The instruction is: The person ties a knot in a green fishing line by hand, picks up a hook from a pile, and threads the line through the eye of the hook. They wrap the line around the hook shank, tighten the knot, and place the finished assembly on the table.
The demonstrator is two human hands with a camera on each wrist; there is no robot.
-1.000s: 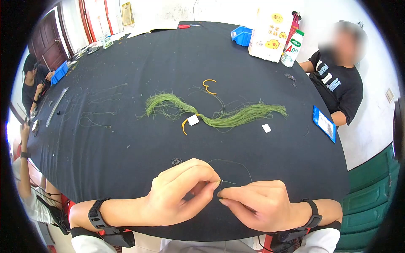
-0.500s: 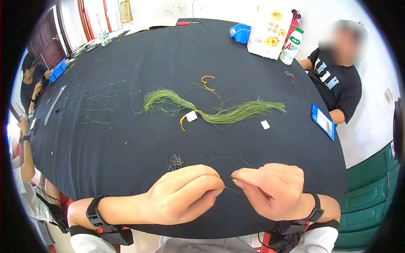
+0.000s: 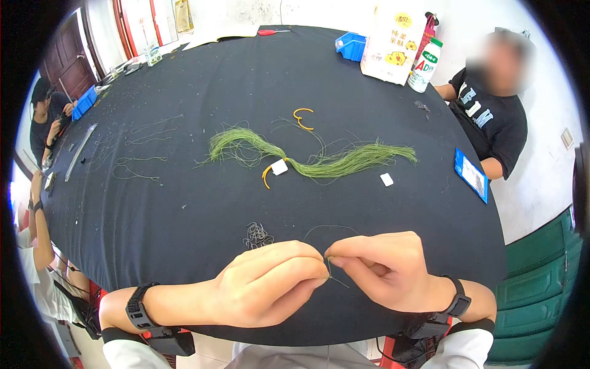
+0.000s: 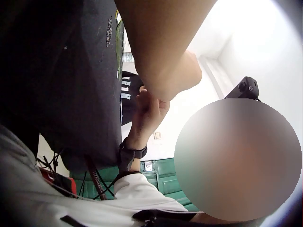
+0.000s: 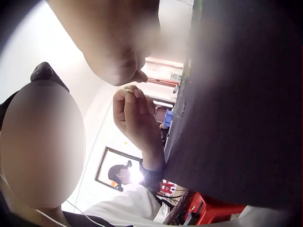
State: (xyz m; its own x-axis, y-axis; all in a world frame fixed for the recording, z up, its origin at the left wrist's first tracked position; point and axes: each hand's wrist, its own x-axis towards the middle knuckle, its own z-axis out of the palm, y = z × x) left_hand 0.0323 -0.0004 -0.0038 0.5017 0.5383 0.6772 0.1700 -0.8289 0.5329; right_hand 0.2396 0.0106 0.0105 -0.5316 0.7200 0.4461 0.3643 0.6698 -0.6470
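Note:
In the head view my left hand [image 3: 270, 286] pinches a thin green line [image 3: 340, 283] between thumb and forefinger, and a short end of it sticks out past the fingertips. My right hand [image 3: 387, 264] has thumb and forefinger pressed together on the line, right at the left fingertips. A loop of the line [image 3: 332, 226] arcs up behind both hands. What lies inside the left pinch is hidden by the fingers. Just beyond the left hand is a small heap of dark, thin, hook-shaped pieces [image 3: 258, 235]. Farther off lies a bundle of green line [image 3: 344, 165], tied at its middle.
Yellow ties [image 3: 303, 119] and a white tag [image 3: 386, 179] lie around the bundle. Loose strands [image 3: 138, 168] are at left. A blue packet [image 3: 471, 175], a bottle [image 3: 425, 66], a tissue pack [image 3: 393, 46] and a blue bin [image 3: 351, 47] stand toward the right. Other people sit around the table.
My right hand lifted away up and to the right, then came back left to the left fingertips. The left hand shifted slightly right and kept its pinch on the line.

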